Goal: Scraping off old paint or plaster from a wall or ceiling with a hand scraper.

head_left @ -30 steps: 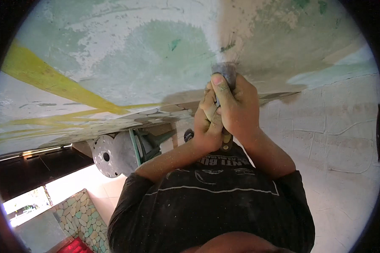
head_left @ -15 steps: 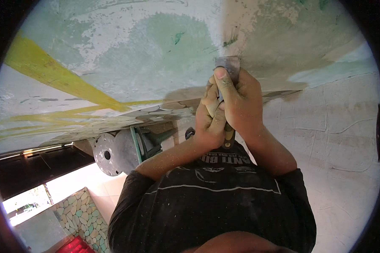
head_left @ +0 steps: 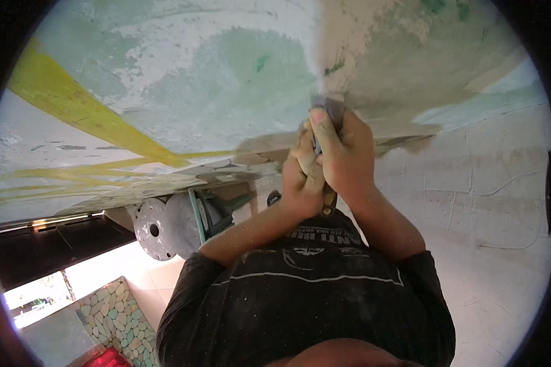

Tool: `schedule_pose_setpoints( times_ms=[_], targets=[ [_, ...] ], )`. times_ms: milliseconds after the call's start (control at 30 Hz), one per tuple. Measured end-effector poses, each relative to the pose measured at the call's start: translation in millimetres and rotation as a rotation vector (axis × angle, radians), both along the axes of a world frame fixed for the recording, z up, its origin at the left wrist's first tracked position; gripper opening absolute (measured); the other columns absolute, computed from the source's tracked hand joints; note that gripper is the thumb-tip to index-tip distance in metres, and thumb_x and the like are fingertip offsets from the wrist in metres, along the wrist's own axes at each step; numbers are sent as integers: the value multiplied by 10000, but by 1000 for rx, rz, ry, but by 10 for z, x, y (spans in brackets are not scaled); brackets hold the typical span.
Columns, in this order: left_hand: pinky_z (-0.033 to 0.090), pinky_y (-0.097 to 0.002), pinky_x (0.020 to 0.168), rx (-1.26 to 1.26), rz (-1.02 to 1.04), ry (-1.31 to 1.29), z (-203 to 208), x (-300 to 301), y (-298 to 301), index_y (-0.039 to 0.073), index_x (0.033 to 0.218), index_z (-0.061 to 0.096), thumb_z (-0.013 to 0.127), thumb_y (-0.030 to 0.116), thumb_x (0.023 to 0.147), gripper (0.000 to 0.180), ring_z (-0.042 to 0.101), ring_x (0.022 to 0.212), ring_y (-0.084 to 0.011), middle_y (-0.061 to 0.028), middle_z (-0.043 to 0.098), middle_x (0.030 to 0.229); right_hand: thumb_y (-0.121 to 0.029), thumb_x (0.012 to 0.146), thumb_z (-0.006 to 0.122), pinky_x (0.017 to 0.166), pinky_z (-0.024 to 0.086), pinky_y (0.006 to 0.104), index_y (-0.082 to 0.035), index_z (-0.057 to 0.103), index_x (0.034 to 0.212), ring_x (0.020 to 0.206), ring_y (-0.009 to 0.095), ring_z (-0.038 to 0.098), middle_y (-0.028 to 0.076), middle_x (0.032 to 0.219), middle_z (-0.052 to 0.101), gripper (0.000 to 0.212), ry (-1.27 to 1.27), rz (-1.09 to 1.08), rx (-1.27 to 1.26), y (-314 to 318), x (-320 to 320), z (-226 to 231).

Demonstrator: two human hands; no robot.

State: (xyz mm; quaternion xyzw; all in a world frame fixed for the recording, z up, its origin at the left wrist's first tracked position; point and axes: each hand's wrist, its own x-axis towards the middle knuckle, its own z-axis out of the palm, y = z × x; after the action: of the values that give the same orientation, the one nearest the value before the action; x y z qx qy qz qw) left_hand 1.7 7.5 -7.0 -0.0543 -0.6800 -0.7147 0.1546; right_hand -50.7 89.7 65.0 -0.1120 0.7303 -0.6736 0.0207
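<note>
Both my hands grip one putty knife [head_left: 332, 107], its flat metal blade pointing up against the worn wall [head_left: 245, 73]. My right hand [head_left: 349, 156] is wrapped round it, with the thumb pressed along the base of the blade. Lower down, my left hand [head_left: 303, 174] closes round the handle, touching the right. The handle's end shows below the hands; most of the rest is hidden by fingers. Patchy green and white paint covers the wall, with a bare greyish-brown area to the right of the blade.
Yellow bands [head_left: 98, 116] cross the wall at left. A round grey metal disc with holes [head_left: 154, 230] stands beside a green metal frame [head_left: 199, 217] near my left arm. Stone mosaic [head_left: 119, 312] and something red [head_left: 107, 358] are at lower left. A pale cracked surface [head_left: 477, 183] spreads right.
The putty knife and both hands have shifted slightly down and left along the wall. The blade looks more blurred and tilted now. Both hands keep their grip.
</note>
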Motion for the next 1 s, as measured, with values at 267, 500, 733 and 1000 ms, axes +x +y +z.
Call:
schedule_pose_setpoints(
  times_ms=[267, 500, 733, 1000],
  targets=[
    [288, -406, 1087, 193, -51, -45, 14, 22, 32, -98, 1377, 342, 397, 137, 942, 497, 413, 1282, -399, -268, 404, 1389, -318, 966, 570, 523, 429, 224, 5, 598, 850, 645, 83, 568, 42, 708, 622, 345, 30, 45, 93, 10, -10, -14],
    [348, -399, 1039, -34, 50, -7, -90, 3, 13, -96, 1346, 375, 411, 167, 947, 479, 452, 1241, -387, -273, 448, 1330, -271, 937, 586, 562, 442, 341, 20, 577, 798, 575, 200, 581, 95, 653, 615, 322, -18, 3, -41, -16, -34, -222],
    [426, -382, 906, 103, 29, 193, -75, -36, -8, -79, 1296, 414, 470, 158, 961, 414, 539, 1060, -273, -229, 521, 1186, -283, 955, 570, 560, 436, 311, -6, 566, 861, 581, 161, 561, 89, 662, 607, 292, -32, 69, -129, -39, 42, -47],
    [465, -329, 810, 86, 61, -41, -337, 127, -109, -38, 1181, 482, 527, 178, 961, 311, 580, 930, -172, -134, 622, 1003, -272, 983, 521, 613, 426, 341, -20, 515, 879, 654, 209, 518, 109, 786, 536, 273, 202, 18, 104, 114, 179, -679]
  ],
)
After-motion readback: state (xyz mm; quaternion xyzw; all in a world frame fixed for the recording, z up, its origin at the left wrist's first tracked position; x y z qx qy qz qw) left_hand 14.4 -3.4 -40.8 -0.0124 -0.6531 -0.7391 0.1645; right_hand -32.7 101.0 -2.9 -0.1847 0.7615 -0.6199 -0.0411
